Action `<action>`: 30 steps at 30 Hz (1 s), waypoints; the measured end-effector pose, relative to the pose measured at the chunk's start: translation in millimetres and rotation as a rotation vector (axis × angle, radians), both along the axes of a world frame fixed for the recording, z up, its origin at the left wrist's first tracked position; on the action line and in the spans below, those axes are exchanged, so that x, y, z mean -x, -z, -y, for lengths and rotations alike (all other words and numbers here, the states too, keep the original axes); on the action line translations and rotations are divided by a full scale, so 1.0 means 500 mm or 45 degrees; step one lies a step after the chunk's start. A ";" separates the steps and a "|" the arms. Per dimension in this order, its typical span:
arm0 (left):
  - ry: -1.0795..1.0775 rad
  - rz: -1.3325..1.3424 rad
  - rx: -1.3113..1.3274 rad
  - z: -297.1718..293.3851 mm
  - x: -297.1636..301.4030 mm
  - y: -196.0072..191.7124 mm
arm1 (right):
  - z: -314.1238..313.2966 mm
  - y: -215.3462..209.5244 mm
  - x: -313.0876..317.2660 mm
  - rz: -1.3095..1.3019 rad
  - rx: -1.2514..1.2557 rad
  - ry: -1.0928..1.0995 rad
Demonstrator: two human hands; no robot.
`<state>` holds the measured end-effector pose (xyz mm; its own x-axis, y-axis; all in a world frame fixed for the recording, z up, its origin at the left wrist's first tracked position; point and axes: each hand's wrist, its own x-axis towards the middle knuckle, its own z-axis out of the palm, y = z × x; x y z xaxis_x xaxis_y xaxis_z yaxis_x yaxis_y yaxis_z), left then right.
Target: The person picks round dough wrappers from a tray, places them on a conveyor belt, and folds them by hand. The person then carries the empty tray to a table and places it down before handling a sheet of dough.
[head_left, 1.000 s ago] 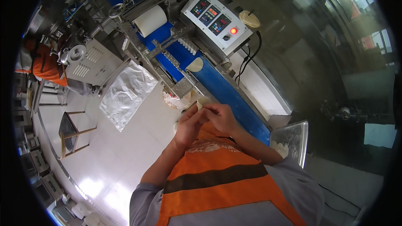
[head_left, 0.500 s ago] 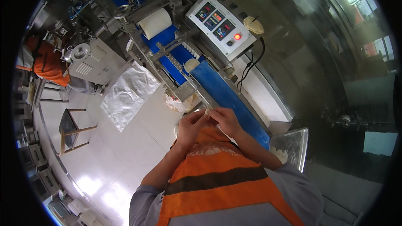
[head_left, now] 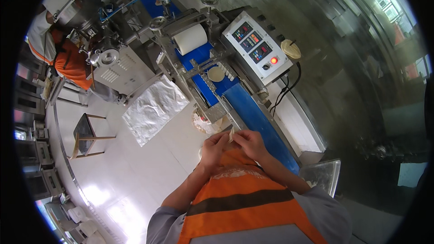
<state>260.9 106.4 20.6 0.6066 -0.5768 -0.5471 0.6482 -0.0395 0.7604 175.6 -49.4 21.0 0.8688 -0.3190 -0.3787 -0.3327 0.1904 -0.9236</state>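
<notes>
In front of my orange apron, my left hand (head_left: 214, 150) and my right hand (head_left: 251, 144) come together. The fingertips of both pinch a small folded piece of pale dough (head_left: 232, 134) that stands up between them. Its lower part is hidden by the fingers. Just beyond, a blue slide (head_left: 255, 124) slopes down past my right hand from a machine. A flat round dough wrapper (head_left: 215, 74) lies on the machine's blue belt (head_left: 197, 55), above the top of the slide.
A white roller (head_left: 191, 39) spans the belt beside a control box (head_left: 257, 47) with a lit red lamp. A metal tray (head_left: 333, 176) stands at right, a bowl of pale scraps (head_left: 207, 124) beyond my left hand. A stool (head_left: 92, 135) and another person (head_left: 68, 58) are at left.
The whole view has shifted, so the machine sits lower and further right. A wrapper lay at the slide's top edge; now one shows farther up the belt. Both hands keep pinching the dough.
</notes>
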 end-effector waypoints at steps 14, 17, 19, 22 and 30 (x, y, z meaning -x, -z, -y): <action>0.092 0.006 -0.046 0.005 -0.004 0.007 | 0.015 0.090 0.035 0.216 -0.688 0.310; -0.187 -0.403 0.326 0.001 -0.004 0.053 | 0.023 0.051 0.019 0.324 -1.132 0.569; -0.224 -0.494 0.463 0.000 -0.012 0.034 | 0.045 0.068 0.024 0.349 -1.359 0.784; -0.342 -0.594 0.518 -0.005 -0.024 0.027 | 0.083 0.057 0.018 0.411 -1.206 0.801; -0.330 -0.421 0.433 -0.029 -0.015 0.019 | 0.165 0.150 -0.090 0.121 -0.583 0.439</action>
<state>268.2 120.9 11.0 0.5798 -0.6091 -0.5411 0.8109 0.3664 0.4563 220.8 -131.8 -54.2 0.7806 -0.4119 -0.4701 -0.1000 0.6601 -0.7445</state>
